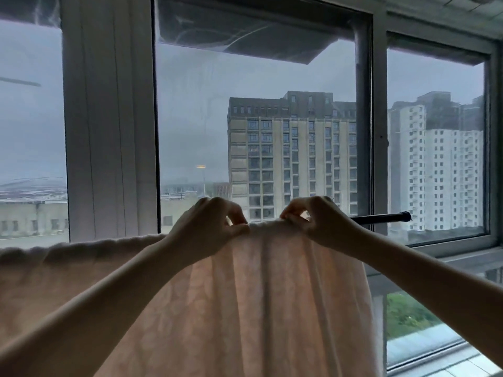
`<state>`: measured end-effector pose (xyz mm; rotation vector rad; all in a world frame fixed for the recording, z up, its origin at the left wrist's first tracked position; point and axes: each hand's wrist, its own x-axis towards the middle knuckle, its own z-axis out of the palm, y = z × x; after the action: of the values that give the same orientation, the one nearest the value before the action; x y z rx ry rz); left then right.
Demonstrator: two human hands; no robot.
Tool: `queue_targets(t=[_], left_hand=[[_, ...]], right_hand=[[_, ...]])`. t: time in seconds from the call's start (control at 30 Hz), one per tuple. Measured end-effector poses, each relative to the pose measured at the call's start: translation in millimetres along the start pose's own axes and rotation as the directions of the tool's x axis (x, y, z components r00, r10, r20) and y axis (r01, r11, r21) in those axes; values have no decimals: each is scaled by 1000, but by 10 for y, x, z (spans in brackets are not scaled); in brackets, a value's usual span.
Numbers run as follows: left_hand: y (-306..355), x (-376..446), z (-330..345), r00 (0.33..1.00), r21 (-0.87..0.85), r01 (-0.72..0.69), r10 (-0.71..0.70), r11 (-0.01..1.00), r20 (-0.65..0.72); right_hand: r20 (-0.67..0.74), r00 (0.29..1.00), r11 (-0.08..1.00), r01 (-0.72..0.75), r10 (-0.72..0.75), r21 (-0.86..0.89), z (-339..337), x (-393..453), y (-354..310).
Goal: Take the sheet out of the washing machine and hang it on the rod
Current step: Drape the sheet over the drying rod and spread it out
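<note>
A pale pink sheet [258, 289] hangs draped over a dark rod [381, 218] that runs across in front of the window. Only the rod's right end shows bare; the sheet hides everything else along it. My left hand [209, 227] pinches the sheet's top fold at the rod. My right hand [318, 221] pinches the same fold a short way to the right. Both arms reach up from the lower corners. The washing machine is out of view.
Large windows with grey frames [378, 131] stand right behind the rod, with a wide white post [109, 118] at the left. Tall buildings show outside. A window sill [468, 257] runs at the lower right.
</note>
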<state>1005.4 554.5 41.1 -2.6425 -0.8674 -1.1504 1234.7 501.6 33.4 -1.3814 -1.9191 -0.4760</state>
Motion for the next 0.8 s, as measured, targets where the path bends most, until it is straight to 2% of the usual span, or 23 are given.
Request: queue_targets(t=[0.23,0.37,0.53,0.7,0.8], left_hand=[[239,83,82,998,63,21,-17,998,-67],[371,186,166,991,39,74,-69,997,-110],[463,309,318,982,38,102,-95,994,-162],[521,462,406,939,-5,126,-121,992,-321],[542,516,439,968,14,157,-151,987,-200]], right_hand=[[10,1000,996,18,-19,89,-19,-11,71],[62,997,997,52,-55,54,-116,-178,279],[-43,991,991,128,-127,23,-196,-255,511],[-231,972,999,-34,34,4,-280,-29,810],[-218,974,998,-59,53,-22,-316,-27,975]])
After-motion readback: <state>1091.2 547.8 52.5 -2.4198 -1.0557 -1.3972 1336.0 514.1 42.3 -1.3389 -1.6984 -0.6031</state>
